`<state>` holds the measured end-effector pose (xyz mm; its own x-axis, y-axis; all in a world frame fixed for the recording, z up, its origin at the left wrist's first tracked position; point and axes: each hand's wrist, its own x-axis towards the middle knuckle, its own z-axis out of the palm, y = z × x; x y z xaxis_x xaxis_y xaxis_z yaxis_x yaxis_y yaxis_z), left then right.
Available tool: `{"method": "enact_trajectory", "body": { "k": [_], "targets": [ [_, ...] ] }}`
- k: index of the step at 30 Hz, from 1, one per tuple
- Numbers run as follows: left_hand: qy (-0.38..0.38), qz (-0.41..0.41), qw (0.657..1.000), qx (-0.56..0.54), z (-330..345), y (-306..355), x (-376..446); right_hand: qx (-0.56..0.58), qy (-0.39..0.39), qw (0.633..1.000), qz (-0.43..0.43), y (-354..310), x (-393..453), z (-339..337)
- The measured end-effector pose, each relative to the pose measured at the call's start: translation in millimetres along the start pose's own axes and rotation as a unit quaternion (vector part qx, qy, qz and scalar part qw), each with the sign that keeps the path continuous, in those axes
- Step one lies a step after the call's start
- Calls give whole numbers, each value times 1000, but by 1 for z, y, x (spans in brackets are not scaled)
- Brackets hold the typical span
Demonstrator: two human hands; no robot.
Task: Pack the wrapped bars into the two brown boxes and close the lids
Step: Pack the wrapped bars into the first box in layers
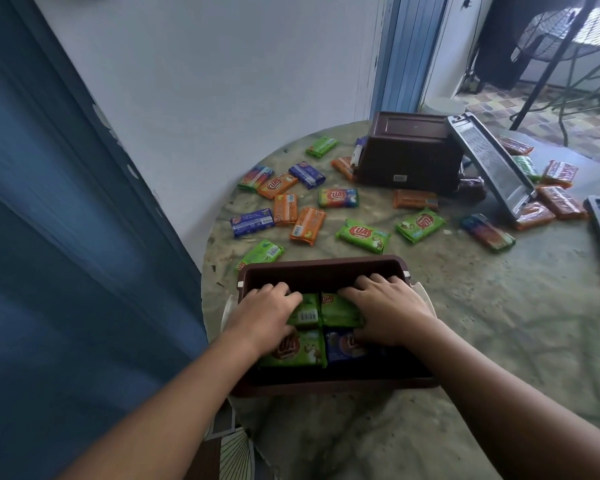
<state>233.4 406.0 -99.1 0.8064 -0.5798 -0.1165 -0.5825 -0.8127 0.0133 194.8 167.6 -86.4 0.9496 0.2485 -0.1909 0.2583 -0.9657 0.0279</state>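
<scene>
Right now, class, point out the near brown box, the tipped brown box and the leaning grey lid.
near brown box [321,268], head view, far rim
tipped brown box [409,164], head view, upturned side
leaning grey lid [489,164], head view, ribbed middle

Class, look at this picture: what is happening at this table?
A person is packing wrapped bars into the near brown box. Both the left hand and right hand press on bars already inside. Many bars lie loose on the table. The second brown box lies tipped over, and a lid leans nearby.
</scene>
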Motion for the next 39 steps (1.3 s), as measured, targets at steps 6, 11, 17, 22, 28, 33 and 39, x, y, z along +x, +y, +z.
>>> {"method": "enact_trajectory", "body": {
  "k": [6,11,17,22,28,33,39],
  "targets": [
    [18,20,999,-21,0,-1,-3,20,1,1000,11,-2,0,-3],
    [52,37,996,-54,7,-4,-5,32,9,999,14,-2,-1,-4],
    [56,-17,989,-136,0,-6,-5,49,15,999,13,0,-1,-3],
    [8,-25,995,-100,2,-6,5,45,21,999,13,1,0,1],
    [59,-10,994,-86,8,-9,3,41,14,999,13,2,1,2],
    [12,-13,997,-80,7,-9,4,46,8,999,12,2,2,2],
    [21,-16,997,-78,7,-8,1,88,59,994,28,0,0,-1]
  ]
}}
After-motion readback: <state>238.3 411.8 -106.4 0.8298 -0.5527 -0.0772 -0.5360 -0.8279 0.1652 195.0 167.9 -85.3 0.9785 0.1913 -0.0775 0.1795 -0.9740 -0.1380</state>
